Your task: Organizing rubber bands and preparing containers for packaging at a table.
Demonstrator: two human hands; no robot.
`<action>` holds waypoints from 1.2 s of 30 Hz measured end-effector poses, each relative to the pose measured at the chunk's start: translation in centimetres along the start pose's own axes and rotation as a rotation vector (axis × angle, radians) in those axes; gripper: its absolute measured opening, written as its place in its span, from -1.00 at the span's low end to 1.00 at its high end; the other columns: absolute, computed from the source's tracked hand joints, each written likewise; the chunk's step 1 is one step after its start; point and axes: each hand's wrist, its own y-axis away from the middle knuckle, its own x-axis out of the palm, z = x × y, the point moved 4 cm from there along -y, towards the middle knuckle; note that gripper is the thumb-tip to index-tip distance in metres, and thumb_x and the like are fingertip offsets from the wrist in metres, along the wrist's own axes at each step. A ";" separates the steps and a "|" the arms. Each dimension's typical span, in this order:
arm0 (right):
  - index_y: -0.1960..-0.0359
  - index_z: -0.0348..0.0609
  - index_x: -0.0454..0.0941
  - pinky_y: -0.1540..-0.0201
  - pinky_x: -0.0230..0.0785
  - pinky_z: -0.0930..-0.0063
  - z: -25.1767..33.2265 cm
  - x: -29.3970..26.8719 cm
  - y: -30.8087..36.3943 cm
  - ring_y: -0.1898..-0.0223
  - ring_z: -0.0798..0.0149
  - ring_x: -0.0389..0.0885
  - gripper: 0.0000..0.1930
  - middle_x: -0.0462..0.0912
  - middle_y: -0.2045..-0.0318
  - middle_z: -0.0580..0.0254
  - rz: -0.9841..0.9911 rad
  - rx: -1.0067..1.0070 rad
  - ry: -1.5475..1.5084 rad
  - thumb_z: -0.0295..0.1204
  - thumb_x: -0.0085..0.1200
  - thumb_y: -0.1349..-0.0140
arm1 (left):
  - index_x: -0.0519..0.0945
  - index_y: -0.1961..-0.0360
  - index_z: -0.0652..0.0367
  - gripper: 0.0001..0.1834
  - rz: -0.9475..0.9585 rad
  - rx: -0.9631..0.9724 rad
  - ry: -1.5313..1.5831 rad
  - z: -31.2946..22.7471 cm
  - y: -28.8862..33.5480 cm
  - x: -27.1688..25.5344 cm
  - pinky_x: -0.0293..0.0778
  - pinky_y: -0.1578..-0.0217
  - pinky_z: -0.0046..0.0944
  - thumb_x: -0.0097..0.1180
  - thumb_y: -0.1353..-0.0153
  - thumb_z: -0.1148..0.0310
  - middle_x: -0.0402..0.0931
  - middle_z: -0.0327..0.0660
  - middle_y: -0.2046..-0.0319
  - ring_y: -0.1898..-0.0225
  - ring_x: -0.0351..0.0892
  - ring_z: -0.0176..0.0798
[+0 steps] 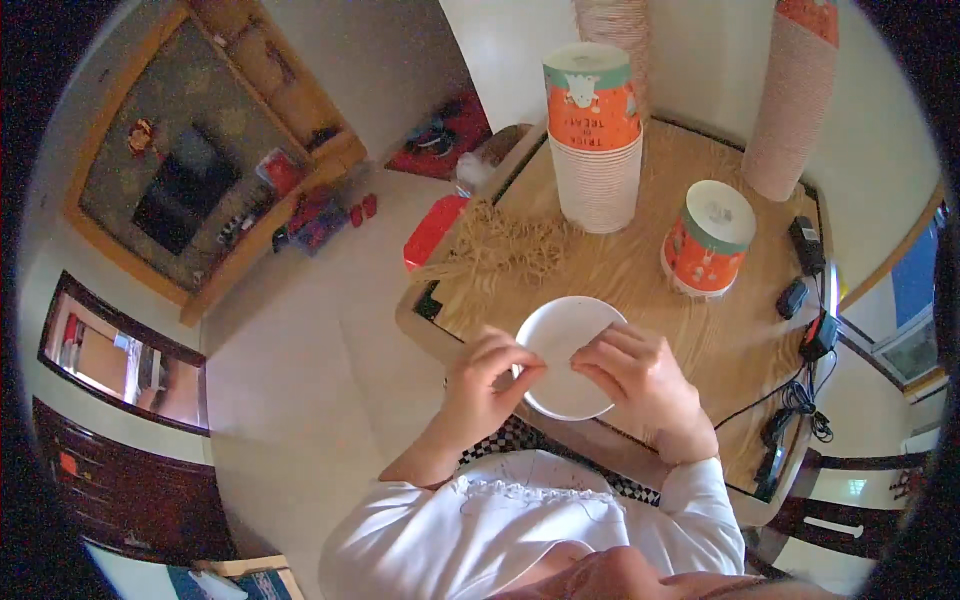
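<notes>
Left hand [488, 368]: fingertips pinched, contents unclear
Right hand [640, 372]: likewise
Bowl [565, 322]: round, white, under both
Cups [598, 182]: stacked beyond, orange, lettering inverted
Strands [510, 245]: tangled, beyond left

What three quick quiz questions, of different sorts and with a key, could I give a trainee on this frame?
1. Multiple choice: which lies on the left part of the wooden table?
A) a pair of scissors
B) a tangle of tan strands
C) a folded towel

2. True or false: the left hand is at the left side of the white bowl, and the right hand at its right side.

3. Short answer: where do the black cables lie?

Key: 1. B; 2. True; 3. On the table's right side.
</notes>
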 end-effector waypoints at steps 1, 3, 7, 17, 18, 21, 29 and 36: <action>0.39 -0.18 0.51 0.30 0.47 0.25 -0.1 -0.2 0.0 0.35 0.09 0.57 -0.86 0.56 0.41 0.19 0.003 0.001 -0.003 -0.47 0.13 0.02 | 0.57 0.44 0.18 -0.89 -0.095 0.075 -0.043 -0.4 -0.4 -0.5 0.44 0.24 -0.28 0.25 0.03 0.54 0.54 -0.19 0.31 0.28 0.52 -0.20; 0.38 -0.19 0.49 0.28 0.47 0.25 -0.4 -0.6 -0.1 0.31 0.06 0.56 -0.85 0.55 0.39 0.17 -0.052 0.034 -0.002 -0.46 0.13 0.01 | 0.53 0.45 0.20 -0.89 -0.175 0.177 -0.134 -0.6 -0.5 -1.0 0.42 0.18 -0.24 0.21 0.01 0.56 0.49 -0.12 0.15 0.17 0.50 -0.11; 0.34 -0.22 0.50 0.33 0.43 0.28 0.5 -0.8 -0.9 0.37 0.10 0.57 -0.78 0.57 0.43 0.18 -0.154 -0.012 0.006 -0.46 0.22 0.03 | 0.49 0.39 0.23 -0.88 -0.096 0.129 0.096 -0.3 -0.4 0.2 0.42 0.19 -0.24 0.16 -0.04 0.58 0.52 -0.12 0.19 0.17 0.52 -0.12; 0.31 -0.20 0.49 0.34 0.44 0.30 0.1 0.0 -1.2 0.37 0.10 0.57 -0.77 0.56 0.44 0.17 -0.123 0.059 0.020 -0.42 0.19 -0.01 | 0.43 0.32 0.26 -0.94 -0.028 -0.034 0.443 0.9 0.3 2.5 0.42 0.49 -0.42 0.04 -0.20 0.54 0.49 -0.18 0.39 0.40 0.55 -0.37; 0.34 -0.20 0.49 0.35 0.44 0.29 -0.3 0.3 -0.9 0.37 0.10 0.57 -0.81 0.56 0.45 0.17 -0.086 0.029 0.015 -0.43 0.17 -0.02 | 0.44 0.32 0.25 -0.94 -0.053 -0.029 0.428 0.8 0.3 2.5 0.38 0.51 -0.44 0.06 -0.19 0.53 0.47 -0.21 0.43 0.46 0.51 -0.40; 0.41 -0.20 0.49 0.37 0.43 0.28 -0.6 0.5 -0.8 0.38 0.09 0.56 -0.88 0.55 0.47 0.17 -0.055 0.009 -0.004 -0.46 0.14 -0.03 | 0.44 0.32 0.22 -0.92 -0.065 -0.059 0.385 0.8 0.2 2.4 0.30 0.55 -0.48 0.09 -0.18 0.52 0.43 -0.28 0.52 0.56 0.40 -0.47; 0.42 -0.18 0.47 0.42 0.40 0.26 -0.4 0.8 -1.0 0.45 0.06 0.54 -0.90 0.54 0.51 0.15 0.014 0.056 -0.013 -0.47 0.11 -0.04 | 0.50 0.36 0.21 -0.91 -0.047 -0.083 0.238 0.6 -0.1 2.0 0.18 0.62 -0.43 0.16 -0.12 0.52 0.30 -0.31 0.65 0.66 0.21 -0.48; 0.46 -0.19 0.42 0.46 0.37 0.25 -0.4 1.2 -0.8 0.50 0.07 0.51 -0.86 0.49 0.57 0.15 0.048 0.024 0.007 -0.43 0.11 -0.05 | 0.51 0.37 0.21 -0.93 -0.048 -0.058 0.281 0.7 -0.1 2.1 0.31 0.52 -0.49 0.16 -0.13 0.51 0.44 -0.35 0.57 0.54 0.36 -0.55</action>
